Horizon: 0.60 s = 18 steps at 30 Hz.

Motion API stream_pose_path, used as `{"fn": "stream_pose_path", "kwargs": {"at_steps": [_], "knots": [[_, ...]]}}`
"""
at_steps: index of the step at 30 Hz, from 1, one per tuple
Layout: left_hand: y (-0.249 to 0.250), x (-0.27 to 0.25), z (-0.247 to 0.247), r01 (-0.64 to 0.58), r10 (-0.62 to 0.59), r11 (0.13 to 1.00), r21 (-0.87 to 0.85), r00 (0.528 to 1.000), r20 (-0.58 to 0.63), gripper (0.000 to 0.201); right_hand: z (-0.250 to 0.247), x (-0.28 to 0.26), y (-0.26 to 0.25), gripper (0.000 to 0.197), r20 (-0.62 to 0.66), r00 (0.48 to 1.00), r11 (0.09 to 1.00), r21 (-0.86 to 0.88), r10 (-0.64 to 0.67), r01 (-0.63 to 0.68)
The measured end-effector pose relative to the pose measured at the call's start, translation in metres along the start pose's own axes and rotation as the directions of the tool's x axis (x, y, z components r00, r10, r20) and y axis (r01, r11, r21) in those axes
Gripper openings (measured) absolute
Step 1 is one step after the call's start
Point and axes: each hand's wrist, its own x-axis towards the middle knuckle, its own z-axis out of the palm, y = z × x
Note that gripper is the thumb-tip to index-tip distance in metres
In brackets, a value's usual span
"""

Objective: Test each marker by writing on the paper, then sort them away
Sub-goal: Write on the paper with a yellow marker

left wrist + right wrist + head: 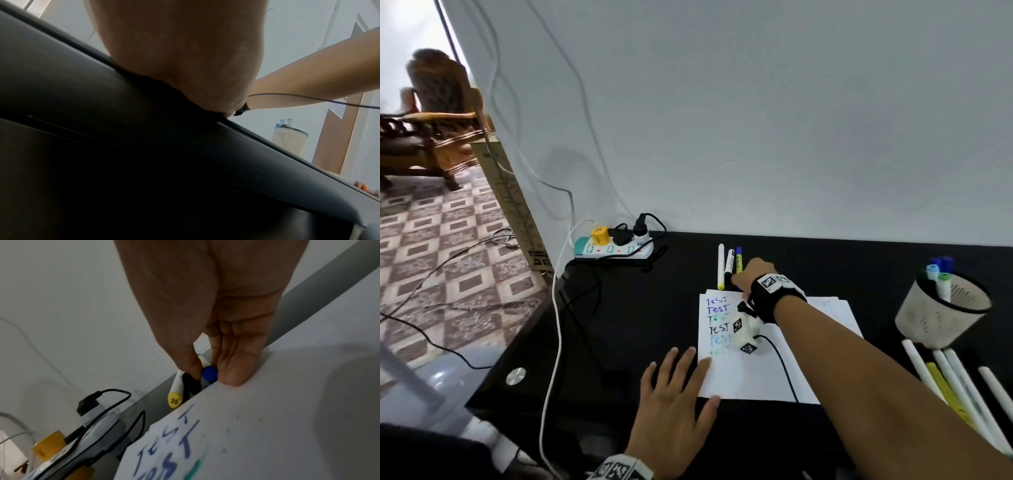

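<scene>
Your right hand (751, 274) is reaching past the top edge of the paper (756, 373) to the three markers lying side by side on the black bench (619, 325), and in the right wrist view its thumb (191, 365) and fingers (232, 369) are closing round the blue marker (209, 374), pinching it near its blue end cap while the fingertips are touching the paper's edge. The black marker (191, 382) is lying just beside it on the left, and the yellow marker (175, 392), with "35" on its end cap, is lying left of that one. Your left hand (674, 404) is lying flat with its fingers straight and spread, holding nothing, its fingertips pressing on the lower left corner of the paper and its palm resting on the bench. The paper is carrying a column of "TEST" words in several colours down its left side. At the far right a pale cup (941, 315) is standing on the bench with blue and green capped markers sticking up out of it, and more white markers (955, 380) are lying in front of it. A power strip (613, 248) with plugs in it is sitting at the back left of the bench against the wall.
</scene>
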Motion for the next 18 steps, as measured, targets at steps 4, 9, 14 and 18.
{"fn": "stream_pose_path", "kwargs": {"at_steps": [4,9,14,18], "knots": [[0.001,0.0,-0.001,0.002,-0.002,1.0,-0.007,1.0,0.002,0.063,-0.005,0.004,0.009,0.023,-0.002,0.999,0.992,0.11,0.054,-0.054],[0.001,0.0,-0.001,-0.003,0.003,1.0,-0.01,1.0,-0.018,0.077,-0.028,-0.024,0.024,0.022,-0.1,0.992,0.932,0.361,0.083,-0.041],[0.004,-0.002,-0.011,0.039,-0.038,0.998,-0.04,0.999,0.016,0.068,-0.06,-0.094,0.051,0.014,-0.308,0.95,0.838,0.503,-0.056,0.213],[0.003,0.001,-0.027,0.115,-0.122,0.938,-0.328,0.993,-0.001,0.068,-0.088,-0.164,0.069,0.005,-0.322,0.923,0.762,0.537,-0.212,0.362]]}}
